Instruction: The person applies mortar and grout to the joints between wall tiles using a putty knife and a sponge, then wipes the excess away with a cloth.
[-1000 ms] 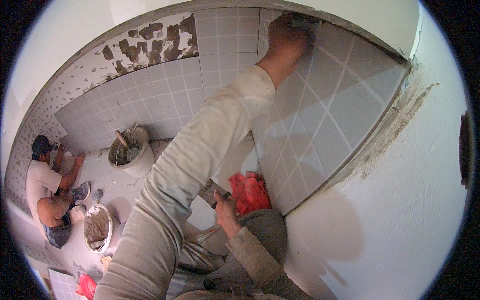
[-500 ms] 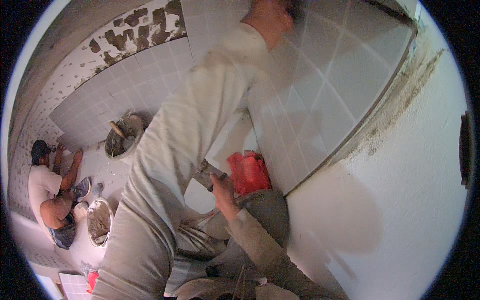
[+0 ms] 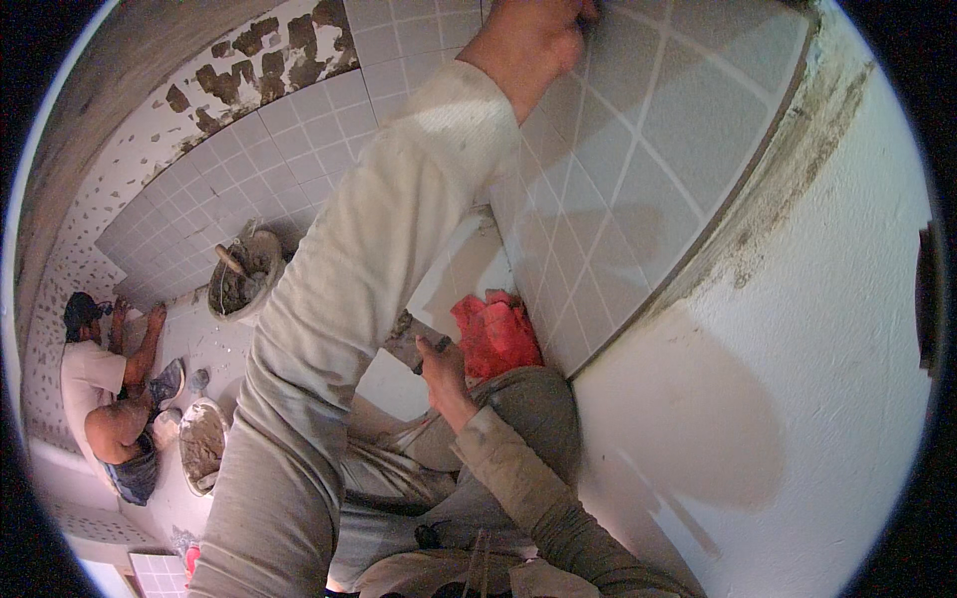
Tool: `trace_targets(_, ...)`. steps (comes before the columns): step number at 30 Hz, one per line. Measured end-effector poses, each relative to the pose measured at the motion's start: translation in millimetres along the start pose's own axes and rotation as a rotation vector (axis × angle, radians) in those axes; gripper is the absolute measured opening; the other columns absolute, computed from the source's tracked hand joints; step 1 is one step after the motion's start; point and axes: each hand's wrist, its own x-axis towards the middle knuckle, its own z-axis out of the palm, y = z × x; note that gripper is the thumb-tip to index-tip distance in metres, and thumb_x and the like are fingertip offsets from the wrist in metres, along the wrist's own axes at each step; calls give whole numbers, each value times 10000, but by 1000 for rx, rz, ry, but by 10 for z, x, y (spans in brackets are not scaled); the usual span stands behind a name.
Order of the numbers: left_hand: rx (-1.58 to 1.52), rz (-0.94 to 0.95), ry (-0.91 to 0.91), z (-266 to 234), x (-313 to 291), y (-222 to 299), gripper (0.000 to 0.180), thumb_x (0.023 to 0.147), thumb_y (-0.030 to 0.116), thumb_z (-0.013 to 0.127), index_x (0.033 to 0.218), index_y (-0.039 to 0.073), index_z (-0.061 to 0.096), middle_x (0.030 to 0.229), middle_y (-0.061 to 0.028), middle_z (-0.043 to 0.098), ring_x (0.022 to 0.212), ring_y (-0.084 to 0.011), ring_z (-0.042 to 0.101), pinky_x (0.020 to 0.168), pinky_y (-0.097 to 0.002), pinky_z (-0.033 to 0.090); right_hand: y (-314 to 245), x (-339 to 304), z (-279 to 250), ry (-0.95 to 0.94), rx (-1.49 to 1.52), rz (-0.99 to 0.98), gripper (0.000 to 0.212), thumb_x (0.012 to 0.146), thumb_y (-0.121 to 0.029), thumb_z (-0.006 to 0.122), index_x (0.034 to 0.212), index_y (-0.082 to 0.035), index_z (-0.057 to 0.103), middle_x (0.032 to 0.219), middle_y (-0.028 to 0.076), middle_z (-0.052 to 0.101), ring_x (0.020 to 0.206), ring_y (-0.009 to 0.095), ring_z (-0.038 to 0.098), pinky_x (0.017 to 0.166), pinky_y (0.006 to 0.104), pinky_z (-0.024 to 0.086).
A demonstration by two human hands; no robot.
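In the head view, your left hand (image 3: 533, 48) is up at the tiled wall (image 3: 688, 130), nearer it than your right hand (image 3: 446, 379); I can't tell its grip. Below, your right grips one trowel (image 3: 405, 351), blade leftward. Count two buckets (image 3: 267, 249), one red bundle (image 3: 495, 334), one co-worker (image 3: 98, 374).

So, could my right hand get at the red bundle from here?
Probably yes: the right hand is close to the red bundle in view, with nothing visible between them. It holds a trowel, though, so grasping might mean freeing it first. Depth is hard to judge.
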Motion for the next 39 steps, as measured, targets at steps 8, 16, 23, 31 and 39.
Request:
trace_targets(8, 197, 81, -73, 128, -228, 16, 689, 727, -85, 423, 1400, 57, 457, 1123, -88, 556, 854, -181, 488, 694, -243, 404, 142, 95, -37, 30, -42, -73, 263, 904, -219, 689, 1032, 6, 643, 947, 70, 676, 818, 191, 596, 740, 348, 471)
trace_targets(16, 459, 237, -29, 457, -703, 227, 678, 749, -82, 415, 1424, -27, 394, 1332, -181, 515, 1182, -277, 487, 1006, -281, 369, 165, 95, -30, 48, 22, -30, 262, 909, -209, 686, 1040, 11, 632, 965, 68, 666, 836, 176, 590, 741, 343, 463)
trace_targets(23, 820, 305, 331, 864, -963, 196, 640, 793, -49, 401, 1431, -19, 377, 1475, -187, 398, 1355, -304, 361, 1112, -294, 274, 434, 246, -116, 49, 245, -41, 240, 890, -174, 689, 1062, -19, 625, 991, 55, 655, 842, 171, 589, 720, 339, 466)
trace_targets(31, 1034, 586, 158, 425, -795, -81, 493, 725, -21, 525, 1215, -34, 575, 1243, -227, 555, 1204, -337, 496, 1010, -378, 402, 364, 202, -147, 61, 220, 28, 382, 851, -191, 714, 1171, -15, 604, 1072, 77, 660, 931, 201, 605, 762, 359, 487)
trace_targets(39, 661, 243, 52, -507, -155, -174, 521, 771, -34, 476, 1291, -23, 440, 1154, -206, 576, 1117, -299, 537, 929, -456, 458, 177, 135, -98, 49, -30, 77, 286, 893, -199, 665, 1117, -29, 612, 1044, 75, 649, 898, 196, 618, 720, 351, 498)
